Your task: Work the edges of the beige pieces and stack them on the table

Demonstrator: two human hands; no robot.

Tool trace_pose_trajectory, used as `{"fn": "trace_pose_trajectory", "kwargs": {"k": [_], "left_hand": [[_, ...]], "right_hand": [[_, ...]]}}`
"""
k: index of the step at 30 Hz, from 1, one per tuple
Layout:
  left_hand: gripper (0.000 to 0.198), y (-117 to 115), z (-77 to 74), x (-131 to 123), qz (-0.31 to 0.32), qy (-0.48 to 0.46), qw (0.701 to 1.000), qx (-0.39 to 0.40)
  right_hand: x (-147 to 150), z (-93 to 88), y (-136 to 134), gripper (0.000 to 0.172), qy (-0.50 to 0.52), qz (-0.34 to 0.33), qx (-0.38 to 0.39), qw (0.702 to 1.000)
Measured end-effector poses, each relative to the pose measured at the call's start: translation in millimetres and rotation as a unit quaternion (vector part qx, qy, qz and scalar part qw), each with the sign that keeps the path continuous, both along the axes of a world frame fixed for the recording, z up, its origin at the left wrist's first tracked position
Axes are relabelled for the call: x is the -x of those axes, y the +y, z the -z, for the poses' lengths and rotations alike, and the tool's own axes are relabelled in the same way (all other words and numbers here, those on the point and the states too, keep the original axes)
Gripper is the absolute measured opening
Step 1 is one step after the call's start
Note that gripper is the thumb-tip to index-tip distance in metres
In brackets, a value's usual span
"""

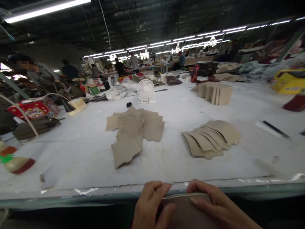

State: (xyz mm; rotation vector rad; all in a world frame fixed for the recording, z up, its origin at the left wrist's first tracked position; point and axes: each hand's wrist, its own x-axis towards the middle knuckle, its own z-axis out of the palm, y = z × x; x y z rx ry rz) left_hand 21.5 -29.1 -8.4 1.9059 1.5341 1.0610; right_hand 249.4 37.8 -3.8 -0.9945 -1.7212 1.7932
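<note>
Both of my hands hold a stack of tan cut pieces (188,211) below the table's front edge, at the bottom of the view. My left hand (150,205) grips the stack's left end, thumb on top. My right hand (214,205) lies over its right side with fingers pressed on the upper edge. On the white table (78,159) lie two more groups of the same tan pieces: a loose overlapping heap (133,132) at centre and a fanned pile (211,138) to the right.
A small white fan (145,90) stands at mid-table. Upright tan pieces (218,93) stand behind right. Red packaging (32,108) and bags crowd the left edge; a yellow box (288,82) sits far right. Several people work at tables behind.
</note>
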Motion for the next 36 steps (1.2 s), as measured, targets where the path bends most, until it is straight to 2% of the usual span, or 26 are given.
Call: {"fn": "trace_pose_trajectory", "kwargs": {"k": [2,4,6,10,15,18,23,29,36], "left_hand": [[0.025,8,-12.9,4,0.040,-0.052,0.987,0.145],[0.025,15,-18.9,4,0.068,-0.093,0.954,0.276],[0.027,19,-19.3,2,0.088,-0.112,0.932,0.333],[0.025,25,-17.4,6,0.140,-0.126,0.916,0.355],[0.023,35,-18.8,14,0.214,-0.099,0.893,0.383],[0.020,39,-12.3,16,0.242,-0.080,0.885,0.389],[0.016,40,0.4,13,0.191,-0.178,0.869,0.421],[0.011,38,-7.1,6,0.129,-0.251,0.847,0.449],[0.012,33,-1.9,1,0.107,-0.228,0.868,0.428]], "right_hand": [[2,2.9,-17,0.036,-0.017,-0.007,-0.017,1.000],[4,6.3,-27,0.031,-0.051,-0.022,-0.048,0.997],[3,9.9,-30,0.026,-0.083,-0.034,-0.091,0.992],[-1,12.2,-28,0.017,-0.112,-0.065,-0.189,0.973],[8,3.9,-25,0.015,-0.121,-0.100,-0.242,0.957],[15,6.0,-25,0.017,-0.133,-0.121,-0.276,0.944],[19,14.2,-27,0.023,-0.141,-0.125,-0.387,0.903],[20,11.0,-26,0.017,-0.131,-0.112,-0.497,0.850],[22,12.4,-28,0.015,-0.127,-0.083,-0.485,0.861]]}}
